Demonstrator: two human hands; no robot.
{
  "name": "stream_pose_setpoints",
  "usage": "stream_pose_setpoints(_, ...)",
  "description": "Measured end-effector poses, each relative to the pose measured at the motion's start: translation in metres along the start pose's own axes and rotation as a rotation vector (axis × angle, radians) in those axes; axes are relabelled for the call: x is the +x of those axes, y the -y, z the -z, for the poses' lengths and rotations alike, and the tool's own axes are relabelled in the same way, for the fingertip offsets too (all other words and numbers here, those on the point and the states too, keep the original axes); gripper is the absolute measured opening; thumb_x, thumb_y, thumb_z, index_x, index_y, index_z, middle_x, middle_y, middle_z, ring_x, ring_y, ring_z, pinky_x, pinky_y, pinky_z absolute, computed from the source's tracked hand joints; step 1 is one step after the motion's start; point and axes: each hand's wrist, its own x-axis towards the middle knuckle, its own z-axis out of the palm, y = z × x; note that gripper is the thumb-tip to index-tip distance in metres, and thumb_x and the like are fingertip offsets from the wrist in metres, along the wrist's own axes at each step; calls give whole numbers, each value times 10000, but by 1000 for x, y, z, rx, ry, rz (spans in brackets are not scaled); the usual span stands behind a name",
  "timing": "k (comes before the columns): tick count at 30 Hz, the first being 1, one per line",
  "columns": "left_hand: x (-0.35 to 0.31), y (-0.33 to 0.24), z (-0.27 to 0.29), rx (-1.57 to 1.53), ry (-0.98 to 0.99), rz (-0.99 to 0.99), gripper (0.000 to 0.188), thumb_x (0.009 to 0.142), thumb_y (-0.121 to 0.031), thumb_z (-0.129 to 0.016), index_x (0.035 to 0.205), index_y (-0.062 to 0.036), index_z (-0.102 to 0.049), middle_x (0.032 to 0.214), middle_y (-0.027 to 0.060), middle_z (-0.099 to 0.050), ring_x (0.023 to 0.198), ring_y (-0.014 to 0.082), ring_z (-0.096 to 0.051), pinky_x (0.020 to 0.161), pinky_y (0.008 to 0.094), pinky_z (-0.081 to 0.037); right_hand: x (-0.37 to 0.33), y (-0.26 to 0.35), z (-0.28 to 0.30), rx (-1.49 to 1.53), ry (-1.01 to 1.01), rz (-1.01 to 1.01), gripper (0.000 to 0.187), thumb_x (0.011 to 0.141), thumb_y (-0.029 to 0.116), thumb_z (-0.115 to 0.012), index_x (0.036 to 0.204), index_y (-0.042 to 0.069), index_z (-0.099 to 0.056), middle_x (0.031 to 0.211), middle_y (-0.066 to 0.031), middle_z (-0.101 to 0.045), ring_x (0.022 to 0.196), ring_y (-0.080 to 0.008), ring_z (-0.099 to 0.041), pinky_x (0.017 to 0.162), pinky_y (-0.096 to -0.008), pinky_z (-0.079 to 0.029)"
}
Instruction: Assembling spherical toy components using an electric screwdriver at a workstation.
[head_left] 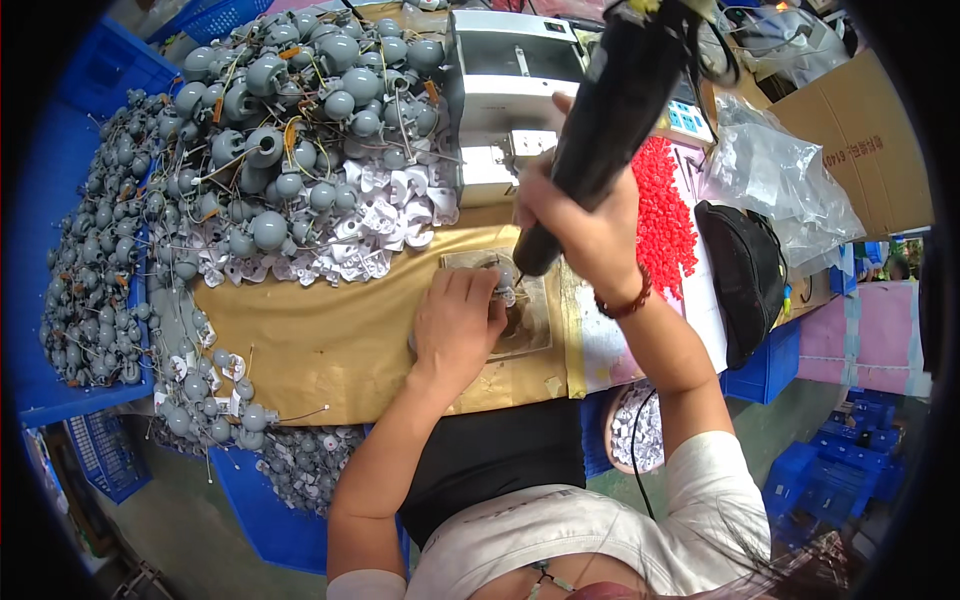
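My right hand [592, 222] is wrapped round a thick black electric screwdriver [618, 105], which tilts down toward the left. Its thin bit reaches a small grey rounded part [505, 280]; whether it touches a screw is too small to tell. My left hand [455, 322] pinches that part from its left side, fingers closed against it. Under the part lies a clear square pad [528, 335] on the golden-brown table cover [320, 345].
Grey ball-shaped parts with wires [340, 75] are heaped at the far left, beside white plastic pieces [385, 205]. A white-and-black machine [515, 60] stands at the back. Red small pieces [660, 200], a black pouch [738, 280] and clear plastic bags [775, 170] lie right.
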Motion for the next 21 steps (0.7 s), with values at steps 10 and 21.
stream_pose_setpoints(10, -1, 2, -3, 2, -18, -3, 268, 744, -96, -751, 945, -41, -582, 897, 98, -568, 876, 331, -552, 750, 455, -485, -34, -11, -6, 58, 118, 110, 222, 808, -105, -723, 949, 6, -593, 822, -16, -631, 710, -78, -598, 613, -251, -468)
stream_pose_setpoints(21, -2, 9, -1, -55, -16, -20, 354, 716, -91, -742, 1042, -124, -606, 937, 50, -588, 899, 288, -576, 728, 436, -503, -50, -29, 9, -298, 365, 328, 725, 862, -46, -655, 1428, 63, -216, 805, -80, -579, 708, -153, -610, 694, -301, -502)
